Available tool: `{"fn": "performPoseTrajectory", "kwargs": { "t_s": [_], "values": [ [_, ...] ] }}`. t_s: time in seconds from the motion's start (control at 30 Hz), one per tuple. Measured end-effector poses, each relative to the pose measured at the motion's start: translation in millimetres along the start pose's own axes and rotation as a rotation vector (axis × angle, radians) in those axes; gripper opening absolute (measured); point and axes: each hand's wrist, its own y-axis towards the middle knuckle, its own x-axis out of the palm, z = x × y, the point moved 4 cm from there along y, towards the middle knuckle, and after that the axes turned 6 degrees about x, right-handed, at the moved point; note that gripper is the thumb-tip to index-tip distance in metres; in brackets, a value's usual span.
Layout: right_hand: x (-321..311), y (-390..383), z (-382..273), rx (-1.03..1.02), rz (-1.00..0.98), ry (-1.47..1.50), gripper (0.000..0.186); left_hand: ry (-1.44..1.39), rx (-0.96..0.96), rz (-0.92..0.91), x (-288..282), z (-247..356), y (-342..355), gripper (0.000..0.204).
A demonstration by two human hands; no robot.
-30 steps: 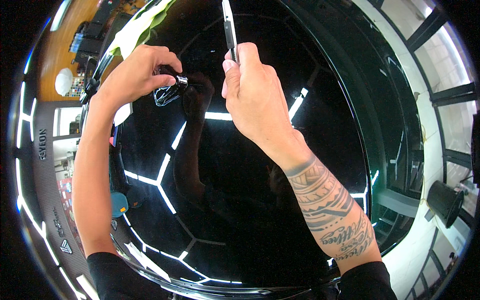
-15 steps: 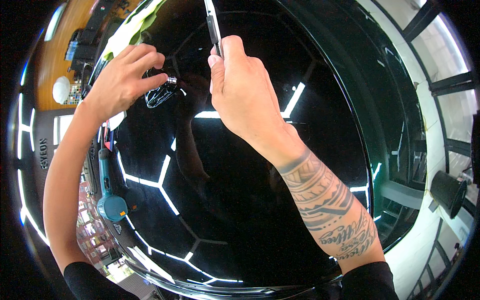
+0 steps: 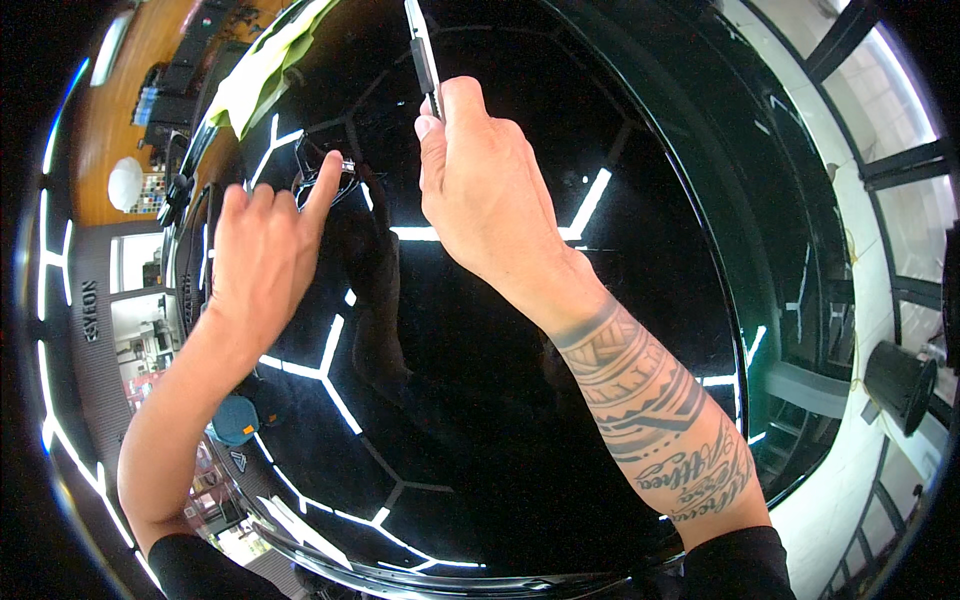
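Observation:
A glossy black car panel [image 3: 480,400] fills the middle of the view. My left hand [image 3: 265,250] is over its left part, index finger stretched out and the other fingers curled in. That fingertip is at a small crumpled, shiny piece [image 3: 347,180] with a bright edge; whether it touches it I cannot tell, nor exactly what the piece is. My right hand [image 3: 490,185] is closed around a snap-off utility knife [image 3: 423,60], held above the panel with its blade end pointing away from me. The knife's lower part is hidden inside my fist.
A pale yellow-green cloth [image 3: 265,70] lies along the panel's far left edge. At the left edge sits a teal tool [image 3: 237,420], partly hidden by my left forearm. A black bin-like container [image 3: 897,385] stands off to the right by the windows. Ceiling lights reflect across the panel.
My left hand has shifted down and turned, going from thumb and fingers at the shiny piece to a pointing index finger. My forearm now covers part of the teal tool. My right hand has hardly moved.

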Motion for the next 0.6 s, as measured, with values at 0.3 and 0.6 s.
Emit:
{"fn": "performPoseTrajectory", "kwargs": {
  "t_s": [0.3, 0.6],
  "values": [
    [0.6, 0.3, -0.8, 0.001, -0.004, 0.014, 0.017, 0.013, 0.089, 0.006, 3.9, -18.0, 23.3, 0.042],
    [-1.0, 0.0, -3.6, 0.052, -0.025, 0.002, 0.018, -0.223, 0.256, 0.11, 10.7, -44.7, 23.7, 0.031]
  ]
}}
